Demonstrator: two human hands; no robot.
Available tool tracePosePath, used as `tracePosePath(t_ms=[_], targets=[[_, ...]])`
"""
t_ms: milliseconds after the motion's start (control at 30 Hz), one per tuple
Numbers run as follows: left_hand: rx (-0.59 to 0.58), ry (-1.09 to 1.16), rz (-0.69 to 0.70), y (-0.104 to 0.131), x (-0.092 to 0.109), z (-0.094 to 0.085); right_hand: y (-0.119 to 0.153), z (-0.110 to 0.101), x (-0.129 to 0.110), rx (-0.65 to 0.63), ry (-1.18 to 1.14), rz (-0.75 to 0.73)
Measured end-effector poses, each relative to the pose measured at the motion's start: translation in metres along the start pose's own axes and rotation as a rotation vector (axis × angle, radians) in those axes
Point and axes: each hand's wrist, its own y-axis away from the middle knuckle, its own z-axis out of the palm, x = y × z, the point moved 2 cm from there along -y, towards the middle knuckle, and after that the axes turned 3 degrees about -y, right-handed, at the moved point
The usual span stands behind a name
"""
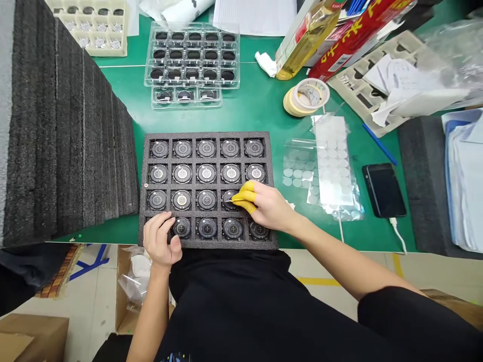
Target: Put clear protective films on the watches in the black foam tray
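A dark grey foam tray (207, 243) lies at the table's front edge, with a round black watch body (206, 200) lying back up in each visible compartment. Some of the watch backs carry a pale disc in the middle, such as the one at the second row's centre (206, 174). My right hand (264, 203), with yellow finger cots on its fingers, pinches thin tweezers (236, 200). Their tip is over a watch body in the third row, partly hidden by the fingers. My left hand (161, 239) rests on the tray's front left corner, fingers apart, covering the compartment there.
Stacked foam trays (68, 120) rise at the left. Behind are clear plastic trays (192, 55) of dark oval parts. Round-sticker sheets (332, 156), tape rolls (306, 98), an oil bottle (307, 40), a red box (350, 42) and a plugged-in phone (384, 191) occupy the right.
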Motion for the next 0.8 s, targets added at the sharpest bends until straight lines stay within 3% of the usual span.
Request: tracePosePath(t_ms=[167, 300, 400, 600, 700, 800], targets=[[0.000, 0.008, -0.002, 0.001, -0.001, 0.000, -0.011, 0.003, 0.010, 0.007, 0.109, 0.144], [0.002, 0.010, -0.005, 0.002, -0.001, 0.000, -0.009, 0.000, 0.007, -0.043, -0.049, 0.136], [0.003, 0.009, -0.013, 0.002, -0.001, 0.000, -0.005, 0.001, 0.002, -0.074, -0.007, 0.115], [-0.005, 0.002, -0.005, 0.002, -0.001, 0.000, -0.018, -0.007, 0.020, 0.014, 0.054, 0.202], [-0.006, 0.001, 0.000, 0.003, -0.001, 0.000, -0.032, -0.011, 0.033, 0.097, 0.109, 0.130], [-0.012, -0.008, -0.010, 0.004, -0.002, 0.000, -0.038, -0.011, 0.039, 0.035, 0.285, -0.055]])
